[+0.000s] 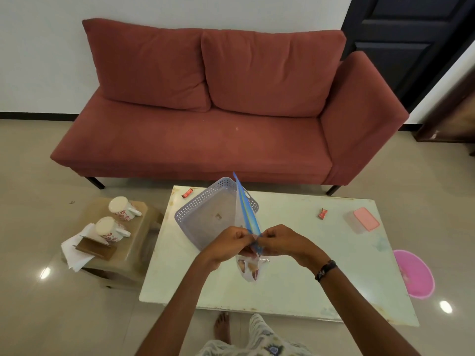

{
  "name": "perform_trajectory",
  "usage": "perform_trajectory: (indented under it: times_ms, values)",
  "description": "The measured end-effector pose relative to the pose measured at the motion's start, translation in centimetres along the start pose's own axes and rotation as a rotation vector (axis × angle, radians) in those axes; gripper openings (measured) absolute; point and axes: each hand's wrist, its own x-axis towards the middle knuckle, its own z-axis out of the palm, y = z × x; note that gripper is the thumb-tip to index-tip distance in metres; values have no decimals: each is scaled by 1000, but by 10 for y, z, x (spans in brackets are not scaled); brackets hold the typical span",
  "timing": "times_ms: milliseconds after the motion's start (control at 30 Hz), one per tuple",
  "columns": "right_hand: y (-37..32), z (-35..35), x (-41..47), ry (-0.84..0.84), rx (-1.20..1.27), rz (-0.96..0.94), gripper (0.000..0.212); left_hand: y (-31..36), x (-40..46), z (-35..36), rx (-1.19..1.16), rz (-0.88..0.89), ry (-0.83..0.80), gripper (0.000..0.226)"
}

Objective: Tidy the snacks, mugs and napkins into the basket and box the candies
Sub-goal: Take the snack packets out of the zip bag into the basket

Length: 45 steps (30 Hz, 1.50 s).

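- A clear zip bag with a blue seal strip is held upright above the surface, nearer than the basket; brown and pale snack pieces show through its lower part, and its blue top edge runs up and away over the basket.
- The left hand pinches the near end of the seal from the left, fingers curled on it, forearm coming in from below.
- The right hand pinches the same end from the right, fingers curled, a dark band on its wrist.
- The basket, lilac and perforated, lies on the surface just beyond the hands, nothing clearly inside.
- Right of the basket a red candy lies on the surface; farther right sits a clear box with a pink lid.
- Left of the basket, on a low stool, two white mugs with red flowers lie near napkins.
- Beyond the basket's far left corner lies another red candy.
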Motion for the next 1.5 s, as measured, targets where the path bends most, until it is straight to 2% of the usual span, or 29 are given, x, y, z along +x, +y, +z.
perform_trajectory:
  times_ms: [67,167,300,367,467,533,633,767,833,967,1067,1300,1400,1500]
  values:
    - [0,-1,-1,-15,-100,14,19,-2,2,3,82,7,52,28]
    - [-5,0,-5,-146,-179,63,27,-6,1,6,110,41,76,26]
    - [-5,-1,-7,-296,9,0,21,-11,-2,13,60,38,149,22]
    - [-1,1,-7,-296,112,-59,25,-11,-4,18,21,-1,176,24]
    - [5,7,-5,-227,97,-107,27,-6,-6,20,24,-131,115,31]
    - [9,12,-5,-179,110,-129,26,-4,-7,20,22,-158,81,35]
    - [14,13,-7,-154,176,-77,25,-6,-9,20,70,-70,96,32]
    - [11,6,-12,-276,103,-26,24,-16,-11,23,141,38,110,36]
    - [13,10,-13,-223,165,-97,24,-17,-11,28,77,65,141,37]
    - [18,31,-16,4,364,-205,27,-16,-9,41,-104,97,296,37]
    - [19,45,-18,140,523,-209,31,-16,-10,49,-204,130,367,38]
    - [15,72,-21,469,661,-232,34,-17,-14,62,-254,184,490,40]
    - [8,74,-21,493,739,-182,24,-12,-14,63,-290,175,527,36]
    - [4,54,-25,374,543,-137,27,-9,-14,52,-168,216,464,34]
